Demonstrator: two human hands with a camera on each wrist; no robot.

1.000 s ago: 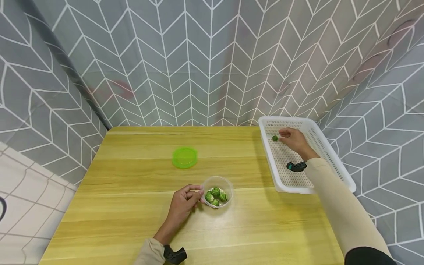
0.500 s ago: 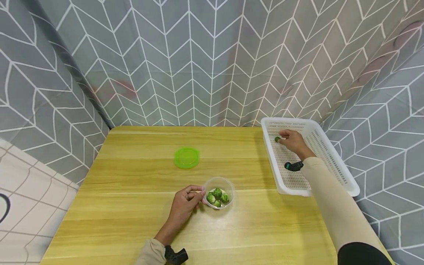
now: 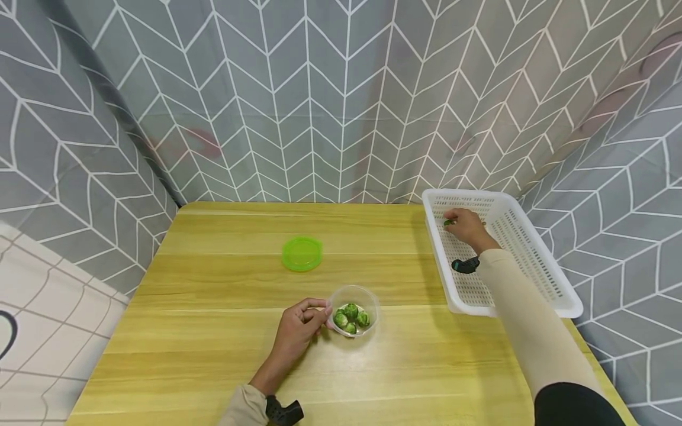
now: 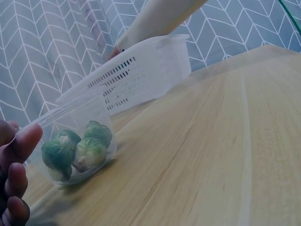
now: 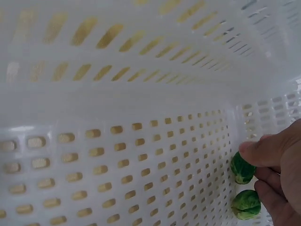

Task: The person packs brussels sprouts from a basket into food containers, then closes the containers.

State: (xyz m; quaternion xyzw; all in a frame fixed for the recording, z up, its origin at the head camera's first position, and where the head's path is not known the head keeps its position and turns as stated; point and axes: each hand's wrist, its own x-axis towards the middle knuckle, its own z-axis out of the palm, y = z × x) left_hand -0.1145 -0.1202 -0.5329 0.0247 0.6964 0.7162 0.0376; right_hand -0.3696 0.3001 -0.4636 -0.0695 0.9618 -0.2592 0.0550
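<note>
Inside the white basket [image 4: 157,70], the right hand [image 3: 465,228] pinches a Brussels sprout [image 5: 241,170], seemingly the picking-up step; left of the basket, the left hand [image 3: 295,331] pinches the clear tub [image 3: 352,293]. Next likely needs a steady lift.

Brussels sprouts [image 4: 89,153]: green, paler patches. Bowl [image 3: 353,296]: clear. Lid [image 3: 302,254]: lime green. Basket [image 3: 519,251]: white. Tabletop [image 3: 213,284]: yellow, wood-grained. Curtain [image 3: 319,100]: grey, white chevrons.

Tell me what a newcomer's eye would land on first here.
Probably the bright green lid, lying flat on the wooden table, just left of centre in the head view. Next, perhaps, the big white perforated basket at the table's right side, then the clear tub of green sprouts near the middle, held by the left grip.
</note>
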